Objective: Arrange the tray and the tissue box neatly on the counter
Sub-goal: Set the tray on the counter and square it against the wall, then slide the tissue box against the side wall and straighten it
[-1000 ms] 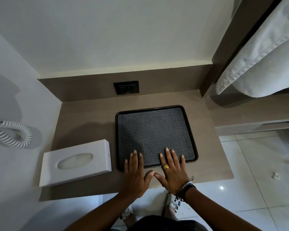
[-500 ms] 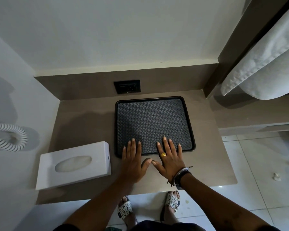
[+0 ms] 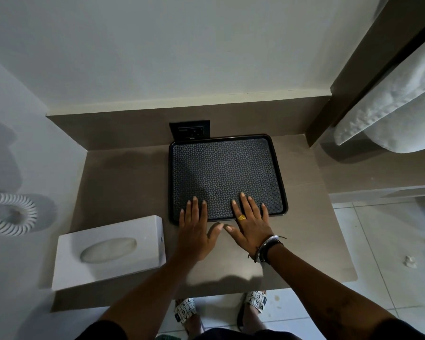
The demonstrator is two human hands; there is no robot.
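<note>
A black square tray with a patterned inside lies flat on the brown counter, its far edge at the back panel. My left hand and my right hand lie flat side by side over the tray's near edge, fingers spread on its surface, thumbs almost touching. Neither hand grips anything. A white tissue box with an oval slot lies at the counter's near left, slightly askew, just left of my left hand and apart from the tray.
A black wall socket sits in the back panel just behind the tray. A white coiled cord hangs on the left wall. White towels hang at the upper right. Tiled floor lies right of the counter.
The tray has slid away from me under both flat hands until its far edge reaches the back panel below the socket. The tissue box has not moved.
</note>
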